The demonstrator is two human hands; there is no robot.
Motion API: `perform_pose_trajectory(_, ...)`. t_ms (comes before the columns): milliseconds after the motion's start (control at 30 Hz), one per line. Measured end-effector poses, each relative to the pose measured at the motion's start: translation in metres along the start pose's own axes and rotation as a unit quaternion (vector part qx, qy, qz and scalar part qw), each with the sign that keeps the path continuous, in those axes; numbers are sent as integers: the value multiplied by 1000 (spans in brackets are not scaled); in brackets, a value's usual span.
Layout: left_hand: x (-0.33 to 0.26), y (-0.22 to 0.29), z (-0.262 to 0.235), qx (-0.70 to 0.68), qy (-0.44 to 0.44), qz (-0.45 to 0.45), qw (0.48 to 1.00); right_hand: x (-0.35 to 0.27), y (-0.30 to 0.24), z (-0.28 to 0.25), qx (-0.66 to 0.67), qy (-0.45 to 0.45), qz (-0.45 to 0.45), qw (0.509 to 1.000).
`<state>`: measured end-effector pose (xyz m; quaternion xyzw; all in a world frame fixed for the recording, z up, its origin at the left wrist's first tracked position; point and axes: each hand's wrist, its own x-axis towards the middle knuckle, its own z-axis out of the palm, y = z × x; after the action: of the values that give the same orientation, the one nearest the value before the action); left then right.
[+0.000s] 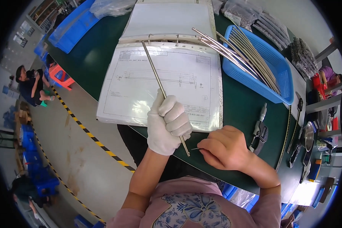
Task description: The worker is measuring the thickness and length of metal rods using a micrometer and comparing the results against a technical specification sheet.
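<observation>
My left hand (167, 123), in a white glove, is closed around a long thin metal rod (154, 68). The rod slants from over the binder down to the table's near edge, its lower end sticking out below my fist. Bare and pinched shut, my right hand (226, 148) holds a small thin metal pin (195, 149) whose tip points at the rod's lower end, a little apart from it. Most of the pin is hidden by the fingers. Behind both hands lies an open ring binder (121, 102) with a technical drawing in a clear sleeve.
A blue plastic basket (288, 81) holds several metal rods, some jutting over the binder. A digital micrometer (259, 131) and calipers (298, 140) lie on the right. A blue bin (70, 36) stands at the far left. Other people sit at left and right, beyond the green table (239, 108).
</observation>
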<state>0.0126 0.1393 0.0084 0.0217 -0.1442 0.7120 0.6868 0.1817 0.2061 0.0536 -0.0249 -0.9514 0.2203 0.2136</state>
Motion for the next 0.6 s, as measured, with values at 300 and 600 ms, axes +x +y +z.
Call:
perform_pose_trajectory(300,1,-2,6,-17,34,14,999,-2,4,4,7,38,-69,997)
perform_pose_trajectory(600,1,-4,9,-10,54,21,998,-1,2,2,-1,49,-70,996)
